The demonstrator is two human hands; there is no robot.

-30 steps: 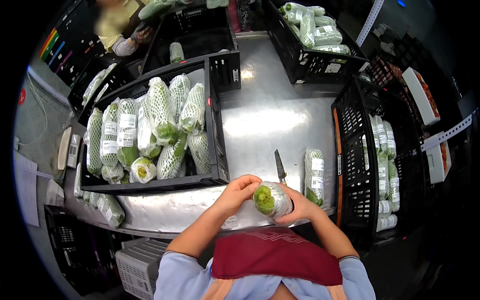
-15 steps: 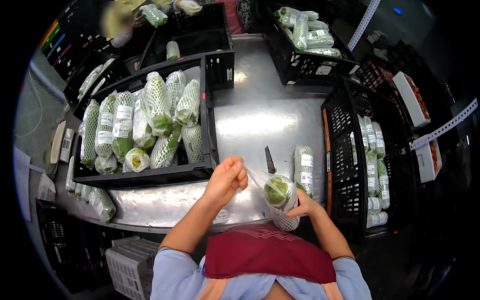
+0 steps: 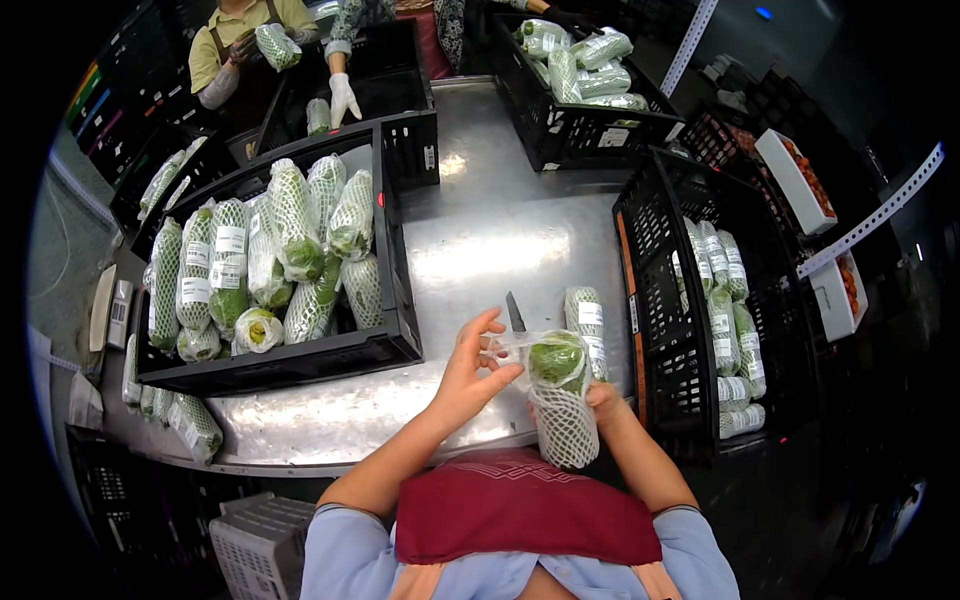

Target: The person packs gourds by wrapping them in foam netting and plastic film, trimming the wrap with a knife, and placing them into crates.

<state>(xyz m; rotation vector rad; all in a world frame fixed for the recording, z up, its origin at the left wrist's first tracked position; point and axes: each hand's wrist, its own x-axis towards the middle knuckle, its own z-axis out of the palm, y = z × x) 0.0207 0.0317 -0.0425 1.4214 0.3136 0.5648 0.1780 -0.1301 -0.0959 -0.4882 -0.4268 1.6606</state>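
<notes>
A long green fruit or gourd, its exact kind unclear, is in a white foam net with clear plastic wrap around its upper end. My right hand is closed around its right side, holding it tilted over the table's front edge. My left hand is just left of the green top, fingers apart, by the loose plastic. Behind the held piece, a dark knife blade lies on the metal table; its handle is hidden. Another net-wrapped, labelled piece lies to the right of the knife.
A black crate full of wrapped pieces stands at left. More black crates stand at right and far right. Across the table, one co-worker holds a wrapped piece; another's white-gloved hand reaches into a crate.
My left hand has opened from a closed grip on the stretched plastic and moved toward the green top. The held piece is more upright. A co-worker's gloved hand has reached down into the far crate.
</notes>
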